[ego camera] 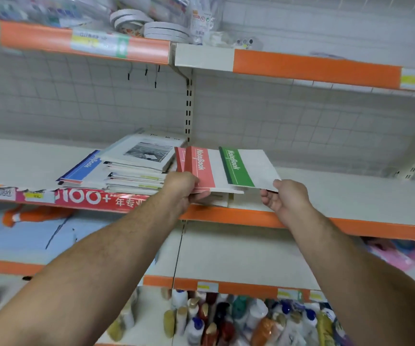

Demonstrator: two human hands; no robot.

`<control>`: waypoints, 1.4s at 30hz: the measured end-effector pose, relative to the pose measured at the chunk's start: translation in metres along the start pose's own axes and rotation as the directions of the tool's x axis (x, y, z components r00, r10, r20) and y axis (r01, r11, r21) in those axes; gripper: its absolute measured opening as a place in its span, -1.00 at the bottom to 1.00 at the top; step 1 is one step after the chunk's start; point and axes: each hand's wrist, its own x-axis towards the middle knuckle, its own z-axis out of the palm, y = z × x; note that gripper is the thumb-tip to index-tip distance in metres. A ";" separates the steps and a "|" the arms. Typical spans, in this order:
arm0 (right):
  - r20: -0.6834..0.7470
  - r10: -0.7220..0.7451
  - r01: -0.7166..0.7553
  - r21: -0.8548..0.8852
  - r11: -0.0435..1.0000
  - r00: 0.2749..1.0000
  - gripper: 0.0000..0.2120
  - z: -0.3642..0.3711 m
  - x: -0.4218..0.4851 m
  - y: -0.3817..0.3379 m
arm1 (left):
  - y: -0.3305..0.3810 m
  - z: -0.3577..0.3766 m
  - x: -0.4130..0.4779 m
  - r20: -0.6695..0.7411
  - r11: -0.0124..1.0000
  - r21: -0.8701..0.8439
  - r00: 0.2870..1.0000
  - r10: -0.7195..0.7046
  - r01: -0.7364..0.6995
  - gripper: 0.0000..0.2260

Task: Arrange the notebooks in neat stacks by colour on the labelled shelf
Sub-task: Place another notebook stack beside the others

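Forearms outstretched, left hand (180,189) grips red notebooks (199,169); right hand (285,197) pinches the green notebook (240,168) corner, apparently just above the shelf (351,193).

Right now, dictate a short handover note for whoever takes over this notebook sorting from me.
Left grip holds two red notebooks by their near edge, above the middle shelf.
Right grip pinches the green notebook at its near right corner; it overlaps the reds.
On the shelf, to the left: a blue notebook next to a mixed pile topped by a photo-cover notebook.
Done: no colour stacks visible yet.
Left: set reds and green down as separate stacks, then sort the pile.
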 end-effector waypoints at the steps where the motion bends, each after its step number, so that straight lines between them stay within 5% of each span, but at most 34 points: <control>1: 0.029 0.006 -0.006 -0.013 1.000 1.000 -0.87 0.001 -0.005 0.001 | -0.003 -0.004 -0.007 -0.024 1.000 -0.004 1.000 -0.001 0.001 -0.83; 9: 0.251 0.060 -0.038 -0.092 0.995 0.966 -0.87 0.042 -0.041 0.021 | -0.010 -0.071 -0.063 -0.225 0.993 -0.066 0.971 0.081 -0.098 -0.83; 19: 0.552 0.093 0.014 -0.186 0.983 0.829 -0.78 0.161 -0.123 0.061 | 0.006 -0.203 -0.122 -0.509 0.965 -0.116 0.848 0.145 -0.235 -0.87; 42: 0.806 0.216 0.082 -0.309 0.947 0.551 -0.82 0.512 -0.316 0.214 | 0.042 -0.609 -0.148 -0.803 0.920 -0.210 0.595 0.030 -0.330 -0.80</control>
